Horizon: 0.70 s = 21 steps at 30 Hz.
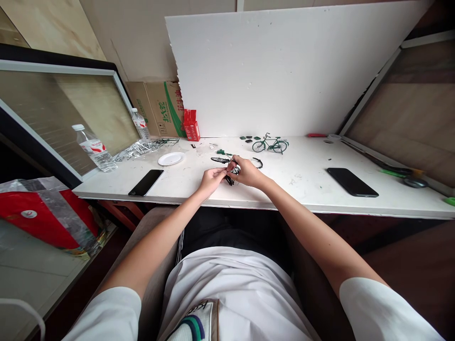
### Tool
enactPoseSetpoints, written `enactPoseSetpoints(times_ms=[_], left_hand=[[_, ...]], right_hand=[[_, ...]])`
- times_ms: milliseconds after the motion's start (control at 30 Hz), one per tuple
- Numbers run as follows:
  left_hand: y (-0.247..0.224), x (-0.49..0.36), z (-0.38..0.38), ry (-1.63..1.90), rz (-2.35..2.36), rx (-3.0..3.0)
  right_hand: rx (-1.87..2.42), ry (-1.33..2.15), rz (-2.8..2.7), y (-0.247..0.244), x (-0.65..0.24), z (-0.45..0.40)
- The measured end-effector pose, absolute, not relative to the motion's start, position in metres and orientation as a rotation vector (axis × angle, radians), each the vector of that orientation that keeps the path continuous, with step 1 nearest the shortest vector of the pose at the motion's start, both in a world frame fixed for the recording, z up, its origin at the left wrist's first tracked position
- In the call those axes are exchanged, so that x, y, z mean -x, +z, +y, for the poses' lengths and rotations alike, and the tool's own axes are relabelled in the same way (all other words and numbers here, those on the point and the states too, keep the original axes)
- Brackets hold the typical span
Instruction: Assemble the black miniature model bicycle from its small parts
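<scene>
My left hand (212, 179) and my right hand (245, 173) meet just above the table near its front edge. Both are closed, fingertips pinched together on a small dark model bicycle part (230, 181), mostly covered by my fingers. Just beyond them lies a small spoked wheel (220, 160) with a black rim. A green plastic piece (221, 152) is behind that wheel. To the right of my right hand rests a curved black piece (258, 163). Farther back stands an upright green model bicycle (270, 144) with two wheels.
Small dark green parts (250, 139) lie by the white back board (284, 71). A white plate (171, 158), a phone (146, 183) and water bottles (95, 149) are on the left. Another phone (352, 182) lies right. A red box (191, 126) stands at the back.
</scene>
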<state>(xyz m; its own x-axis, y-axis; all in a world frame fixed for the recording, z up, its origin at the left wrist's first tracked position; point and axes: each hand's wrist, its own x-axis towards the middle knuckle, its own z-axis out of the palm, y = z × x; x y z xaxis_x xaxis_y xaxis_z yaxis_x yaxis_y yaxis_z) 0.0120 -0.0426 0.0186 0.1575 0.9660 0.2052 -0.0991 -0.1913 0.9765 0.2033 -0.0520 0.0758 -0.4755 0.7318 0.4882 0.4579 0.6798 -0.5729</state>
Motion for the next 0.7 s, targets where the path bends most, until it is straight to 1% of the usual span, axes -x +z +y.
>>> enactPoseSetpoints(times_ms=[133,300,533,700], left_hand=[[0.018,-0.013,-0.042,1.277,0.926,-1.351],[0.016,-0.014,-0.040,1.299,0.938,-1.340],[0.015,-0.012,-0.038,1.321,0.966,-1.333],[0.012,-0.012,-0.035,1.345,1.012,-1.311]], right_hand=[[0.922,0.498,-2.124,0.080,-0.205,-0.053],[1.084,0.431,-1.917,0.085,-0.209,-0.051],[1.006,0.271,-1.947,0.085,-0.216,-0.040],[1.008,0.329,-1.767,0.074,-0.215,-0.036]])
